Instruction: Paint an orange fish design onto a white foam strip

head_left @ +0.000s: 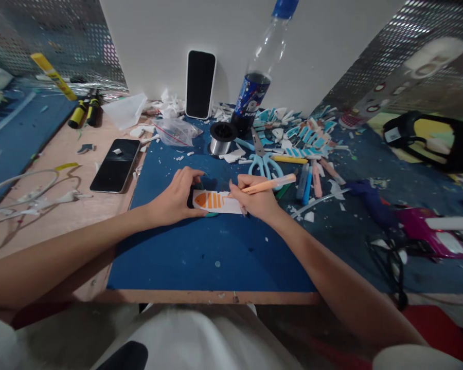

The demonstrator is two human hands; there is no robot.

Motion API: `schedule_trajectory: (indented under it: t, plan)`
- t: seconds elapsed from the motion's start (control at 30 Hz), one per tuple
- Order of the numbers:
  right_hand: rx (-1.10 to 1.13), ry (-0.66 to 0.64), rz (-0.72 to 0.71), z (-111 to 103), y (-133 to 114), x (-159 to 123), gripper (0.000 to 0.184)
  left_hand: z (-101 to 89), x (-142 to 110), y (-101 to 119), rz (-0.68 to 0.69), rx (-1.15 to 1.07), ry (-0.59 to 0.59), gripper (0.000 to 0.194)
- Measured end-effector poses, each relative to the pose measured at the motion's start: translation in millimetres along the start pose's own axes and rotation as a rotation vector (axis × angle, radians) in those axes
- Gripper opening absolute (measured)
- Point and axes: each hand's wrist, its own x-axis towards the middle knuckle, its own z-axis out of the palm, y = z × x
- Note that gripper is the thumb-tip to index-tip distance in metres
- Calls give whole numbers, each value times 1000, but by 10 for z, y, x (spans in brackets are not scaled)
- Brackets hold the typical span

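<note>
A white strip (219, 201) with an orange fish-like pattern of a pointed end and stripes lies on the blue mat (212, 262). My left hand (179, 198) grips its left end, thumb along the near edge and fingers at the far edge. In my right hand (256, 199) is an orange marker (272, 183), slanted up to the right, its tip end at the strip by the stripes. The exact contact of the tip is hidden by my fingers. Something green shows partly under the strip. Blue-handled scissors (263, 159) lie just beyond my right hand.
A spool of wire (221, 139), a Pepsi bottle (250, 97) and an upright phone (200, 85) stand behind. White and blue scraps (304, 139) are heaped at the back. Several markers (307, 184) lie right, another phone (116, 165) left, and a black-handled glue gun or similar tool (447, 141) far right.
</note>
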Motion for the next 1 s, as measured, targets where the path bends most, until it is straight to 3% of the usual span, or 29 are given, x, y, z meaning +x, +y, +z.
schedule_trajectory:
  t: [0.67,1.0]
  plan:
    - [-39,54,-70,-8,33,11,39,0,2,-7,-10,8,-4,73]
    - [28,1,8,-16,-38,-20,39,-1,4,1,-10,9,-2,73]
